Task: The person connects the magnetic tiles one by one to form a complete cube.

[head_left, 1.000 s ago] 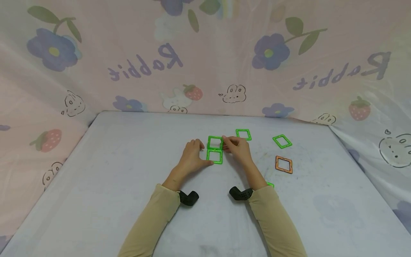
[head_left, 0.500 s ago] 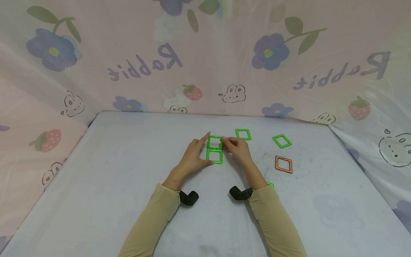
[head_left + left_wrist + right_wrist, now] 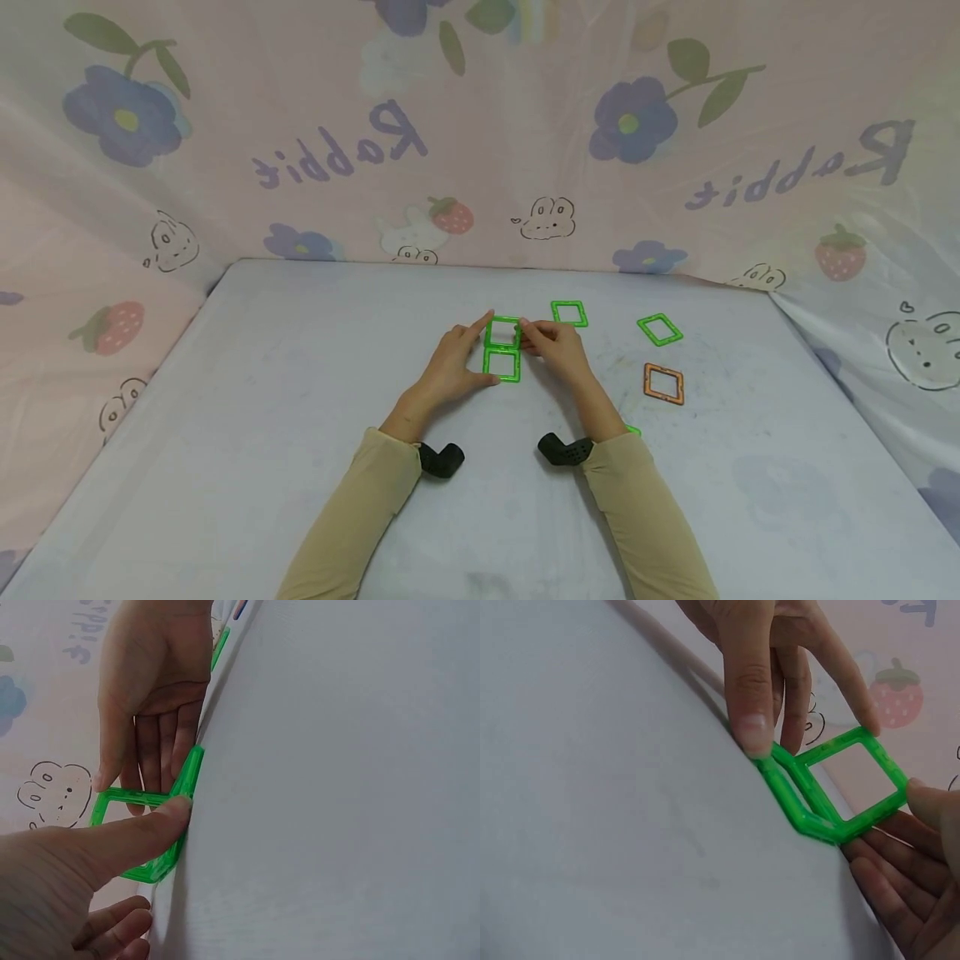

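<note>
Two green square magnetic tile frames meet along one edge in the middle of the table. The near tile (image 3: 517, 365) lies flat; the far tile (image 3: 876, 815) stands up at an angle from it. My left hand (image 3: 450, 362) spreads around their left side, its thumb pressing the flat tile's near edge. Its straight index finger touches a top corner of the raised tile. From the right, my right hand (image 3: 557, 350) pinches that raised tile's side edge between thumb and fingers. In the left wrist view, the right hand's fingers (image 3: 169, 739) show behind the frame.
A green square tile (image 3: 569, 302) lies beyond my right hand. Farther right are another green tile (image 3: 660, 330) and an orange tile (image 3: 663, 388). A green piece (image 3: 633, 430) peeks out beside my right wrist. A printed curtain (image 3: 480, 167) rises behind the table's back edge.
My left index finger has straightened and reached forward onto the raised tile's top corner. My right hand and both joined tiles keep their places.
</note>
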`<state>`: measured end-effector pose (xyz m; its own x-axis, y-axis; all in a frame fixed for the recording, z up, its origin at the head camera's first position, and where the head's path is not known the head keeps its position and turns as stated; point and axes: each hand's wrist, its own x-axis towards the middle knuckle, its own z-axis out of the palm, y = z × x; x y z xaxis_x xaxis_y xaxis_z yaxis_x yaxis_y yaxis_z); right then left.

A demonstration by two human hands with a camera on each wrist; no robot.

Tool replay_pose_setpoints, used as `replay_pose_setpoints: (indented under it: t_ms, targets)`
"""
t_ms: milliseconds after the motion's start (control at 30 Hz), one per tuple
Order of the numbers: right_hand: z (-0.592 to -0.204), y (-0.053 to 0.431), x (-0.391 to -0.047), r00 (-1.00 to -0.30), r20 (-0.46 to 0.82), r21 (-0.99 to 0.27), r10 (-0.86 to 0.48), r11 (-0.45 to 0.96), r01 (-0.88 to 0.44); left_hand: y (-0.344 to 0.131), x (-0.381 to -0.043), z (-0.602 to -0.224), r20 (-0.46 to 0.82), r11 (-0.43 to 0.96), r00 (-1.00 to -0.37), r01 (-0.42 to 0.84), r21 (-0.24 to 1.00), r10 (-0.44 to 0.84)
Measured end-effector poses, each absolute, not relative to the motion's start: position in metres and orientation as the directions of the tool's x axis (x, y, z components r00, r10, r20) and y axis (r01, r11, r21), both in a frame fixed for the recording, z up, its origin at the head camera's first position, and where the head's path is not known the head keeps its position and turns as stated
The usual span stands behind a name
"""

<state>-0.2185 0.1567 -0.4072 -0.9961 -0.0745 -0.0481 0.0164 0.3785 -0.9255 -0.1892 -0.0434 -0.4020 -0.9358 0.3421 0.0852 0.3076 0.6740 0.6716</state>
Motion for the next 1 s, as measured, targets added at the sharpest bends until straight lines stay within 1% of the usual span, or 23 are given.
replay_pose_setpoints:
  t_ms: [233,367,433,533,700,833,1000]
  targets:
    - [-0.403,0.158,-0.221,-0.993,-0.083,-0.915,-0.079,0.401,0.044,-0.044,-0.190,-0.401,0.071,0.683,-0.933,0.310,0.661,0.354]
    - [-0.402,0.160,-0.223,-0.997,-0.065,-0.914,-0.053,0.405,0.038,-0.044,-0.190,-0.401,0.079,0.679,-0.930,0.318,0.662,0.359]
    - [-0.402,0.161,-0.224,-0.999,-0.047,-0.919,0.003,0.392,0.045,-0.044,-0.190,-0.402,0.085,0.673,-0.928,0.324,0.664,0.363]
    - [-0.402,0.163,-0.226,-0.990,-0.038,-0.927,0.134,0.365,0.085,-0.045,-0.189,-0.402,0.087,0.668,-0.926,0.328,0.668,0.367]
    - [-0.397,0.167,-0.229,-0.938,-0.087,-0.943,0.337,0.276,0.186,-0.045,-0.189,-0.404,0.090,0.665,-0.924,0.332,0.669,0.370]
    - [-0.397,0.168,-0.231,-0.899,-0.112,-0.944,0.424,0.238,0.230,-0.045,-0.188,-0.404,0.095,0.658,-0.923,0.335,0.675,0.373]
    - [-0.401,0.169,-0.235,-0.871,-0.096,-0.955,0.481,0.202,0.217,-0.045,-0.188,-0.405,0.097,0.663,-0.923,0.337,0.668,0.372]
